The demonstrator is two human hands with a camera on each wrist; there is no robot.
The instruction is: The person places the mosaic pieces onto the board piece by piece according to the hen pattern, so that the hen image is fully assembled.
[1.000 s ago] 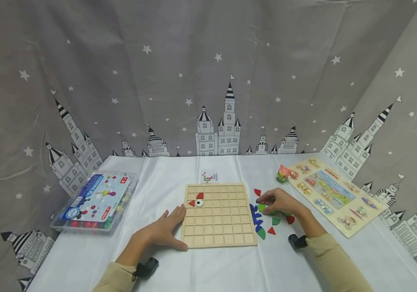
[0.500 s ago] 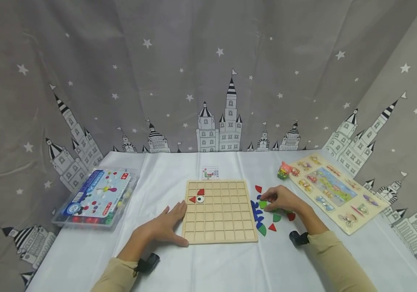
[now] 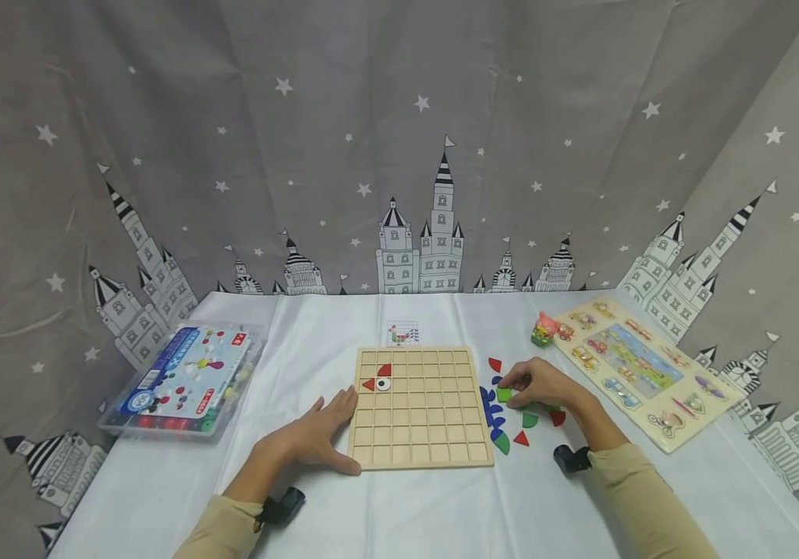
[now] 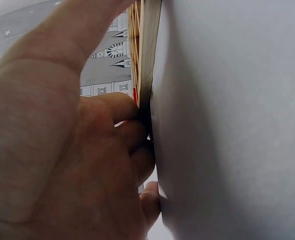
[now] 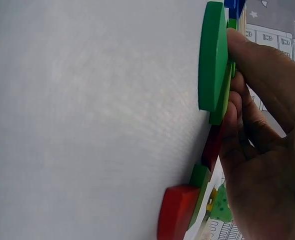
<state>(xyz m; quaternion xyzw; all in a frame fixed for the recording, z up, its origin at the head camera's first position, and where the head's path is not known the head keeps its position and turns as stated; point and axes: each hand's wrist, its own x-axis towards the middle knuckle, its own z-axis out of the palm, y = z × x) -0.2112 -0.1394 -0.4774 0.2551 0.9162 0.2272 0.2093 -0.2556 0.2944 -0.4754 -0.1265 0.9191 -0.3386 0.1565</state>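
Observation:
A wooden grid board [image 3: 423,427] lies flat on the white cloth. Set in its upper left cells are a red quarter-round piece [image 3: 385,370], a red triangle [image 3: 369,384] and a white eye piece [image 3: 383,384]. My left hand [image 3: 315,435] rests along the board's left side, fingers at the edge and thumb by the near corner. To the right of the board, my right hand [image 3: 542,386] pinches a light green square block [image 3: 504,394] between thumb and forefinger. In the right wrist view, a dark green rounded piece [image 5: 212,60] stands before the thumb and partly hides the fingertips.
Loose blue pieces [image 3: 490,407], a green piece [image 3: 502,443] and a red triangle [image 3: 521,439] lie right of the board. A picture card [image 3: 402,333] sits behind it. A plastic case [image 3: 182,380] is at left; a puzzle board [image 3: 644,365] and small figure [image 3: 543,329] at right.

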